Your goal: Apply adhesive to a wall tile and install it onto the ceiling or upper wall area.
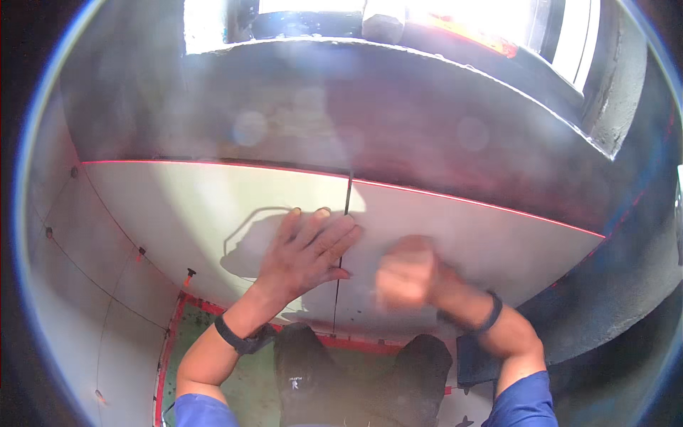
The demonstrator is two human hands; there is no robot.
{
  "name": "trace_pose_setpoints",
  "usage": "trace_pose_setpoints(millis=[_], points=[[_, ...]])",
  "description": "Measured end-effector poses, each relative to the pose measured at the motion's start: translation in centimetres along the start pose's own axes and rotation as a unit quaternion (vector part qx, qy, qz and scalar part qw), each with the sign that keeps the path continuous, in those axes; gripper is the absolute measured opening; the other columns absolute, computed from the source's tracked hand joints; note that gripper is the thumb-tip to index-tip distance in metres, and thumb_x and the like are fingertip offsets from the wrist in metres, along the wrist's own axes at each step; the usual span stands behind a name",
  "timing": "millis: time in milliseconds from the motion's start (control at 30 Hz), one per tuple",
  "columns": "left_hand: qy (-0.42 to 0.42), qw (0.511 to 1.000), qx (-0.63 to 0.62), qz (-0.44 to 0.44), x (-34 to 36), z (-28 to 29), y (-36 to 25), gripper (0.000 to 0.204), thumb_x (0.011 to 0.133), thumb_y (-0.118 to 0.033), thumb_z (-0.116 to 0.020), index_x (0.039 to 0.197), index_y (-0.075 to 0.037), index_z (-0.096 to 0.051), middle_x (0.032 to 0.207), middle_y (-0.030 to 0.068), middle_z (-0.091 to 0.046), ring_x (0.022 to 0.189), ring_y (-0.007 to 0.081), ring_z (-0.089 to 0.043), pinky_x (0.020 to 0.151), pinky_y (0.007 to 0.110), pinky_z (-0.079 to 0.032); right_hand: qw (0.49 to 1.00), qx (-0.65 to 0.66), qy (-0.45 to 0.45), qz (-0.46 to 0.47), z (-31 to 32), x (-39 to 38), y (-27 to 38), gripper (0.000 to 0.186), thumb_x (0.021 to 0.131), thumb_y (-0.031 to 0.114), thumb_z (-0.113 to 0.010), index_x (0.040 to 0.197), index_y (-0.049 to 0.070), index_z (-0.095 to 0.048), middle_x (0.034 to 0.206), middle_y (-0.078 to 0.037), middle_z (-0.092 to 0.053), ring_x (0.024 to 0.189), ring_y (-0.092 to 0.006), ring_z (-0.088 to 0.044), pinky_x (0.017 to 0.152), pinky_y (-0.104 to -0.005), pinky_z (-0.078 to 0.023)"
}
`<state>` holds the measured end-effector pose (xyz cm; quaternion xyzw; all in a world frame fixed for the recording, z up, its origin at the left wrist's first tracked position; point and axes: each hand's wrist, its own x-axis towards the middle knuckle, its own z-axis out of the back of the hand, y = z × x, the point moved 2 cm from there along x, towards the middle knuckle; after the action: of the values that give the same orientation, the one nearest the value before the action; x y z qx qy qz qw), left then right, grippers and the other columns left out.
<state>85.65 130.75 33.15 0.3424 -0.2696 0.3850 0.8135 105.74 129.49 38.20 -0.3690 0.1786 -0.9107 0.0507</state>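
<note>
My left hand (307, 250) lies open, its fingers spread on a pale wall tile (178, 206). Its fingertips reach over the dark upright joint (346, 203) between that tile and a second pale tile (455, 228). In front of the second tile, to the right of the joint, my right hand (407, 273) is curled into a fist and smeared by motion. I see nothing held in it. Whether the fist touches the tile I cannot tell. A thin red line of light (441, 192) runs along the tiles' top edges.
Above the tiles is bare grey wall (213, 107) below a bright window opening (455, 21). The left wall (92, 263) is tiled, with small dark spacers (142, 251) at its joints. Below is a green floor area (199, 327) edged in red. A dark curved surface (569, 320) stands at right.
</note>
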Motion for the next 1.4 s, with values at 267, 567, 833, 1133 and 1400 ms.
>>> trace_pose_setpoints(millis=[267,567,833,1133,1400], points=[[0.004,1.0,-0.02,0.004,0.4,-0.3,-0.3,0.08,0.059,-0.051,-0.073,0.133,-0.023,-0.056,0.136,-0.0045,-0.05,0.12,0.0206,-0.049,0.1,0.05,-0.039,0.998,0.04,-0.005,-0.038,-1.3,-1.3,1.5,0.04,0.065,0.02,-0.071,0.056,0.014,-0.033,0.055,0.001,-0.032,0.046,-0.0144,-0.041,0.043,-0.0321,-0.034],[-0.002,1.0,-0.002,0.004,-0.1,-0.3,0.2,0.081,0.059,-0.051,-0.073,0.132,-0.022,-0.056,0.136,-0.0037,-0.05,0.12,0.0207,-0.048,0.1,0.05,-0.041,0.998,0.064,0.004,0.02,-2.3,-0.3,3.7,0.019,0.065,0.019,-0.013,0.057,0.012,-0.029,0.056,0.0,-0.028,0.043,-0.0159,-0.034,0.041,-0.0312,-0.027],[-0.002,1.0,-0.025,0.01,-1.6,0.7,-0.3,0.08,0.06,-0.049,-0.074,0.132,-0.017,-0.056,0.136,-0.0014,-0.051,0.122,0.0239,-0.047,0.102,0.052,-0.038,0.994,0.047,-0.094,-0.006,-6.6,-5.1,2.9,0.032,0.067,0.022,-0.068,0.059,0.013,-0.038,0.057,-0.002,-0.036,0.048,-0.0216,-0.044,0.045,-0.0355,-0.037],[0.001,0.999,-0.001,0.036,-4.8,-3.4,-2.3,0.092,0.061,-0.051,-0.071,0.143,-0.019,-0.044,0.15,-0.0005,-0.038,0.136,0.0292,-0.034,0.114,0.055,-0.023,0.998,-0.001,-0.044,-0.049,-5.4,-4.8,0.4,0.029,0.068,0.015,-0.069,0.057,0.011,-0.042,0.056,-0.006,-0.038,0.047,-0.025,-0.043,0.045,-0.0399,-0.034],[0.01,0.998,-0.026,0.062,-6.3,-6.4,-3.7,0.102,0.052,-0.05,-0.071,0.146,-0.027,-0.039,0.152,-0.0091,-0.035,0.142,0.0229,-0.028,0.117,0.053,-0.019,0.992,0.092,0.077,-0.028,-7.9,-9.4,6.4,0.028,0.05,0.024,-0.061,0.055,0.013,-0.036,0.054,0.0,-0.031,0.046,-0.0168,-0.043,0.04,-0.0336,-0.035]])
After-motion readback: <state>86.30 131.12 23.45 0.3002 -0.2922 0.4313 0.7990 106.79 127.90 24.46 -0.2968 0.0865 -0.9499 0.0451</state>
